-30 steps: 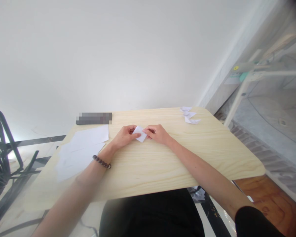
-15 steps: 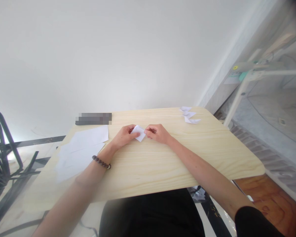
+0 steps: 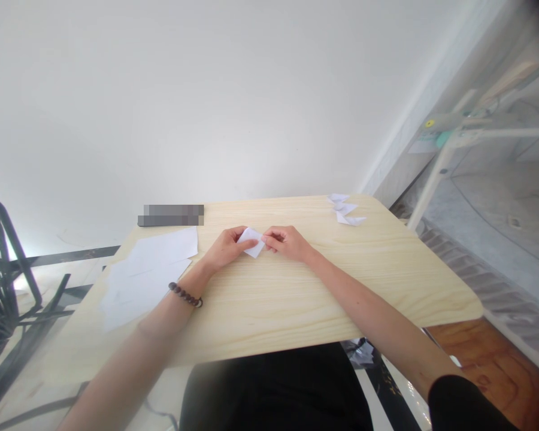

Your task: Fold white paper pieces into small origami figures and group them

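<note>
A small white folded paper (image 3: 253, 235), roughly diamond-shaped, is held just above the middle of the table. My left hand (image 3: 228, 244) grips it from the left, thumb lying across its front and the other fingers behind. At its right corner, the thumb and fingertips of my right hand (image 3: 286, 242) pinch the edge. The fingers cover parts of the folds. Toward the back right of the table lie several white folded paper pieces with pointed ends (image 3: 345, 209), arranged in a row.
Loose white paper sheets (image 3: 150, 260) overlap on the left of the light wooden table (image 3: 269, 317). Behind them is a dark, blurred-out flat object (image 3: 170, 216). A white wall (image 3: 251, 108) rises at the table's far edge. A dark chair (image 3: 9, 257) stands left.
Both hands stay nearly in place. The right fingertips have shifted slightly left along the paper's corner, and the left thumb reaches a little farther across it.
</note>
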{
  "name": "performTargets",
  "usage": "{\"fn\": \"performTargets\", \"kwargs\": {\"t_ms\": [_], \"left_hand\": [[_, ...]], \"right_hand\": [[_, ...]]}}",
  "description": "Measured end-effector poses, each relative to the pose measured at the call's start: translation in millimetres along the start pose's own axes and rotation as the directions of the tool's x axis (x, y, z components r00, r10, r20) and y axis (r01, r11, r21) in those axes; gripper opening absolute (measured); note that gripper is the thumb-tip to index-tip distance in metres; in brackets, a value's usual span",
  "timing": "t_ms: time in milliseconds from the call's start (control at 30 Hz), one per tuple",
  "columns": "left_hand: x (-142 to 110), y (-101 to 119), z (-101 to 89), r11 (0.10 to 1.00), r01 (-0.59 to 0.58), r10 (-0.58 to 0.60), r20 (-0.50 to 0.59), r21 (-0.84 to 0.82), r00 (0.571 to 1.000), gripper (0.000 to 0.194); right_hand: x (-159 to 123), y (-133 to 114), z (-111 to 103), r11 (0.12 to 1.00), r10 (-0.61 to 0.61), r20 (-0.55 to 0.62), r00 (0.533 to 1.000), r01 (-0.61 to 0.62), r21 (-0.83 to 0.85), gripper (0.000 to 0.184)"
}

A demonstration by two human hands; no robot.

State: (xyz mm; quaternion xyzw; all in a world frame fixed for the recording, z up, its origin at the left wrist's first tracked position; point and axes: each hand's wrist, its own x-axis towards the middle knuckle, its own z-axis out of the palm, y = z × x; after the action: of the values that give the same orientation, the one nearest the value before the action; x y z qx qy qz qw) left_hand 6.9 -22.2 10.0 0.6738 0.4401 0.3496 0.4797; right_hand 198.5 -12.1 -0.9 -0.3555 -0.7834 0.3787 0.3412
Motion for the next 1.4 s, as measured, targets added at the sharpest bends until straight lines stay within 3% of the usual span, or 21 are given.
{"fn": "performTargets", "kwargs": {"t_ms": [633, 900, 1133, 1400], "left_hand": [[-4, 6, 2.5, 0.999, 0.022, -0.026, -0.089, -0.042, 0.996, 0.037], [-4, 9, 2.0, 0.989, 0.033, -0.042, -0.058, -0.145, 0.997, 0.036], [-2, 8, 2.9, 0.995, 0.013, -0.018, -0.052, -0.097, 0.998, 0.039], [1, -1, -3.1, 0.983, 0.084, -0.083, 0.012, -0.162, 0.996, 0.038]], "right_hand": [[1, -2, 0, 1.000, -0.003, 0.029, 1.000, 0.002, 0.027, 0.027], [1, -2, 1, 0.999, 0.003, 0.022, 1.000, -0.003, 0.046, 0.027], [1, -1, -2, 0.996, 0.036, -0.043, 0.998, -0.033, 0.082, 0.028], [1, -2, -1, 0.991, 0.052, -0.049, 0.997, -0.046, 0.124, 0.029]]}}
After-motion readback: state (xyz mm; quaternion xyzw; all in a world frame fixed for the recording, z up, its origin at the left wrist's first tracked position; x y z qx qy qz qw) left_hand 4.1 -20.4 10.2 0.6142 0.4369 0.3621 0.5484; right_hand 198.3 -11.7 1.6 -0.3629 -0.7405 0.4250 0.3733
